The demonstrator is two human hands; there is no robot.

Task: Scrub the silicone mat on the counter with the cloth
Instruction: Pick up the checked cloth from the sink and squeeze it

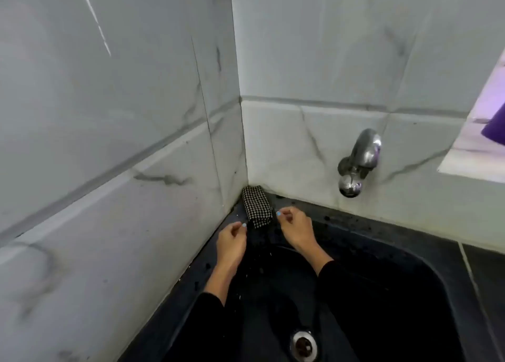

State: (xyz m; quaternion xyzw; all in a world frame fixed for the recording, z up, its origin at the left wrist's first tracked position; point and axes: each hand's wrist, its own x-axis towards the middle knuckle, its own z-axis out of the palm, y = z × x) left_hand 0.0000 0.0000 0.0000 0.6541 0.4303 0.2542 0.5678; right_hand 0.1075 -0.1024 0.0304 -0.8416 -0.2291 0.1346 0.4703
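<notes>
Both hands reach over a black sink (pixel 410 293) toward the corner where two marbled tile walls (pixel 109 115) meet. Between the hands, just beyond the fingertips, lies a small checked black-and-white piece (pixel 257 210) — it looks like a folded cloth or a rolled mat, and the blur does not let me say which. It lies on the dark worktop (pixel 314 211) at the corner, its far end touching or nearly touching the wall, its near end hanging toward the sink rim.

The left hand (pixel 232 243) sits just left of the piece's near end, back of the hand up, fingers curled inward with the thumb and forefinger drawn close together; a pale blue nail shows at the tip. Whether it pinches an edge of the piece or a thin dark strip below it cannot be told. The right hand (pixel 296 229) is just right of the piece, fingers likewise curled and the fingertip with its blue nail close beside the piece's edge — contact is unclear. Both wrists come out of black sleeves (pixel 355 293).

Beyond and to the right of the right hand, a chrome tap (pixel 358 161) juts from the wall above the worktop. Nearer than both hands, low in the sink, is the metal drain (pixel 304 344). Specks dot the worktop around the hands. Far right, a bright opening shows something purple (pixel 494 132).
</notes>
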